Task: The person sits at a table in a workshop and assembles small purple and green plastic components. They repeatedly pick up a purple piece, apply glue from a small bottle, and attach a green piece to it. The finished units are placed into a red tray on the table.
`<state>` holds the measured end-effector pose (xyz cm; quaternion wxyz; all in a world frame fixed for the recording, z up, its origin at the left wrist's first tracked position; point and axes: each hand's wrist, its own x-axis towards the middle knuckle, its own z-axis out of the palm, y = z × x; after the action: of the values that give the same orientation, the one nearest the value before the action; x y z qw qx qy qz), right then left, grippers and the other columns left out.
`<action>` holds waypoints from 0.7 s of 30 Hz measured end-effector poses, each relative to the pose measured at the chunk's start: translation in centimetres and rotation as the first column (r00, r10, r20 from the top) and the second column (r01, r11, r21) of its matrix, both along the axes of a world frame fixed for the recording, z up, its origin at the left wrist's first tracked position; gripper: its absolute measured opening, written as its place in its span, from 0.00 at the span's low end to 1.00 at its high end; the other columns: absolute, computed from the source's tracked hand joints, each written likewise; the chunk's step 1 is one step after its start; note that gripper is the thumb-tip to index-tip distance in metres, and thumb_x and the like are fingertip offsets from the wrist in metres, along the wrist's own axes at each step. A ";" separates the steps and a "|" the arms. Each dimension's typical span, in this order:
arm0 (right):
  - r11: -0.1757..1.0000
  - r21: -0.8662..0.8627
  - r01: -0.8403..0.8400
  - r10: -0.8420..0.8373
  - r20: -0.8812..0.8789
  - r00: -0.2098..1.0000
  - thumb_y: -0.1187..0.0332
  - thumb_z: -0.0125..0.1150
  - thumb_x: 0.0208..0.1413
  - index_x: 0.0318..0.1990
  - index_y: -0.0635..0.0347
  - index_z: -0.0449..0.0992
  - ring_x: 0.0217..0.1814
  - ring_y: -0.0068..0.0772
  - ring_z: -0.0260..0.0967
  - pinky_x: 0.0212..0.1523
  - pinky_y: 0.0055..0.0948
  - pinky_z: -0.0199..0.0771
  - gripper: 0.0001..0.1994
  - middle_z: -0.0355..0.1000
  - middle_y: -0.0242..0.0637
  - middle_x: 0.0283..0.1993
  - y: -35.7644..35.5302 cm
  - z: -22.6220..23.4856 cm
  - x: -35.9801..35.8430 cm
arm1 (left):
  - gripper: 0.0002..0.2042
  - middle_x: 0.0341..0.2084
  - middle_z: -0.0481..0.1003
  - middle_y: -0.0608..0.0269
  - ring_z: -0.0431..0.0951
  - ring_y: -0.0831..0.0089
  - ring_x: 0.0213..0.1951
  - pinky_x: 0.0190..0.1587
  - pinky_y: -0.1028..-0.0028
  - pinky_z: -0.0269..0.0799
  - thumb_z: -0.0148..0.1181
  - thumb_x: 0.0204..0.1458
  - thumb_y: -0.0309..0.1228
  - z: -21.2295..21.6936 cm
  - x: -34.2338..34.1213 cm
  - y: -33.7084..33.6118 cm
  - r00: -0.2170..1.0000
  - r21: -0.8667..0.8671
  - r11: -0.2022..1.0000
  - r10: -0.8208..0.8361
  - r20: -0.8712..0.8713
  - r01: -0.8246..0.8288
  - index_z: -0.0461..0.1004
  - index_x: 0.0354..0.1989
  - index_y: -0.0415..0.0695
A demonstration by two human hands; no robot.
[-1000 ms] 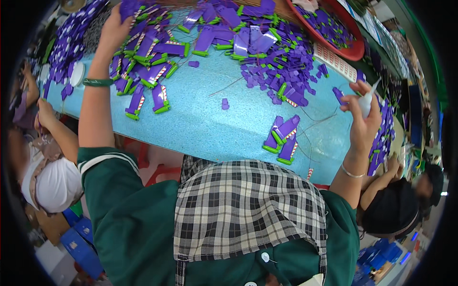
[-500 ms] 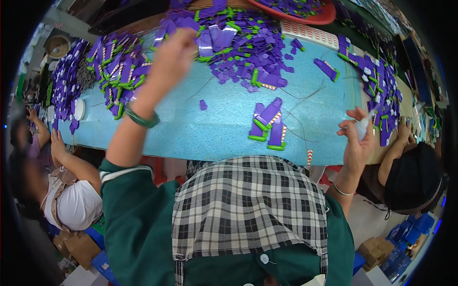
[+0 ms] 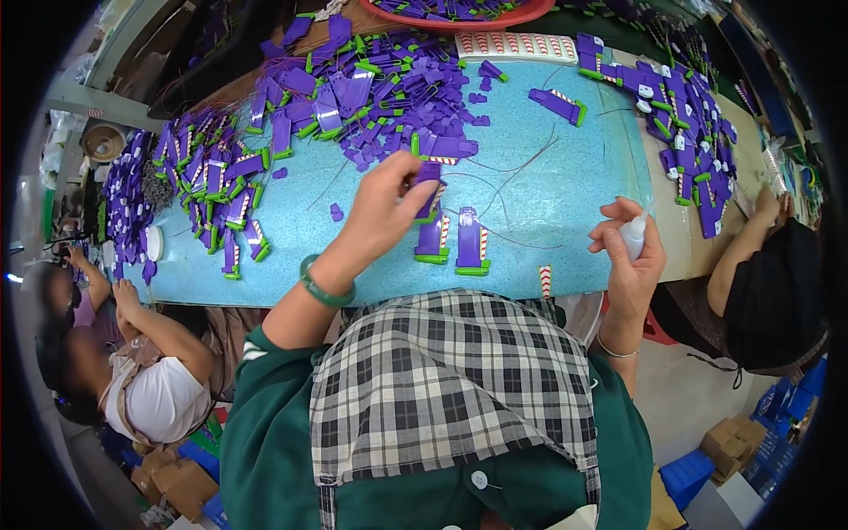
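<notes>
My left hand (image 3: 382, 205) pinches a flat purple and green plastic piece (image 3: 430, 177) by its upper part, over the middle of the table. Just below it lie two similar pieces, one purple piece (image 3: 431, 237) partly under the held one and another purple piece (image 3: 470, 240) beside it. Each has a green end and a red-and-white striped strip. In my right hand (image 3: 629, 256) is a small white squeeze bottle (image 3: 632, 233), its tip pointing up. That hand stays near the table's front right edge, away from the pieces.
A large heap of purple and green parts (image 3: 353, 93) covers the back of the blue table mat (image 3: 371, 261). More piles lie left and right. A red basin (image 3: 459, 21) and a sheet of striped stickers (image 3: 517, 46) sit at the back. Co-workers' arms (image 3: 168, 327) reach in at both sides.
My left hand has come from the far heap toward the middle and now grips one of the front pieces. My right hand still holds the bottle. The view has shifted a little.
</notes>
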<state>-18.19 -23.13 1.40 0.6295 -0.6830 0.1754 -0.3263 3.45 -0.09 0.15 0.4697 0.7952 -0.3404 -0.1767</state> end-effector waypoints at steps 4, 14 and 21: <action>0.995 0.101 0.025 -0.029 0.037 0.999 0.78 0.57 0.55 0.50 0.70 0.70 0.32 0.24 0.71 0.31 0.22 0.74 0.15 0.72 0.43 0.41 -0.7 -0.9 0.1 | 0.04 0.33 0.70 0.65 0.73 0.79 0.35 0.35 0.77 0.70 0.54 0.54 0.24 1.7 -2.9 1.4 0.933 -0.065 0.970 -0.243 -0.265 0.234 0.69 0.35 0.37; 0.991 0.083 -0.104 0.097 0.093 0.991 0.78 0.57 0.55 0.51 0.69 0.70 0.33 0.24 0.71 0.31 0.22 0.74 0.15 0.72 0.42 0.41 -0.6 0.0 1.5 | 0.15 0.42 0.63 0.51 0.66 0.53 0.45 0.45 0.60 0.64 0.65 0.39 0.21 -1.2 -5.4 2.4 0.838 0.306 0.952 -0.160 0.521 -0.008 0.67 0.36 0.37; 0.973 0.134 -0.187 0.178 0.074 0.981 0.78 0.57 0.54 0.51 0.69 0.70 0.34 0.25 0.72 0.31 0.22 0.75 0.16 0.71 0.43 0.42 0.3 0.0 1.6 | 0.16 0.37 0.66 0.52 0.68 0.53 0.40 0.43 0.62 0.65 0.64 0.42 0.21 -1.2 -4.8 2.4 0.908 0.304 0.947 -0.031 0.419 -0.108 0.67 0.40 0.38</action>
<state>-16.56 -22.79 1.43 0.7083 -0.6399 0.1148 -0.2749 -1.39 2.26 -1.01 0.2540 0.8866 -0.3839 -0.0460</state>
